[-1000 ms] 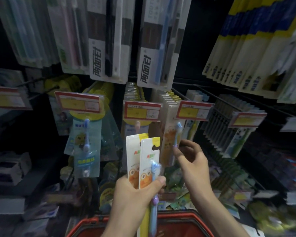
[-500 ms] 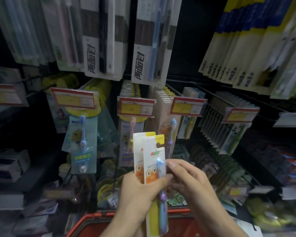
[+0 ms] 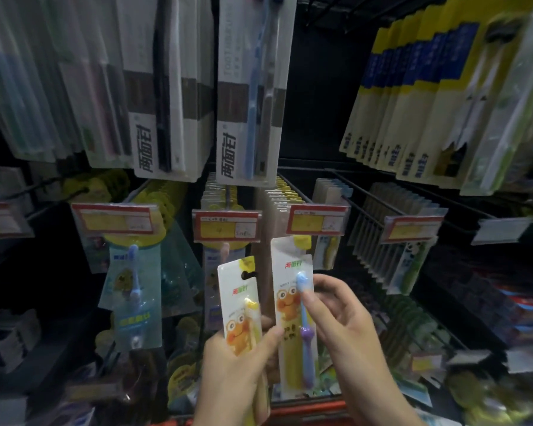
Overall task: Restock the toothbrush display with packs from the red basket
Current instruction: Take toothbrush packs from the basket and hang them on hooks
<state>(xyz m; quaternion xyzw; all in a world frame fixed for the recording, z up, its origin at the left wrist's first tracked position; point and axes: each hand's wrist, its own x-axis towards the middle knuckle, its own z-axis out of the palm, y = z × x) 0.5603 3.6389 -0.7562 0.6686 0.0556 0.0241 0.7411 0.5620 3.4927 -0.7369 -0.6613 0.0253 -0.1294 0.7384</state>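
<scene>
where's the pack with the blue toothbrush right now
Head view, centre: the right hand holds the blue-brush pack under a price tag, just right of the yellow-brush pack in the left hand.

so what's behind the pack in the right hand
Behind the blue-brush pack held by the right hand, a row of similar packs hangs below a price tag. The held pack covers that row's lower part.
</scene>
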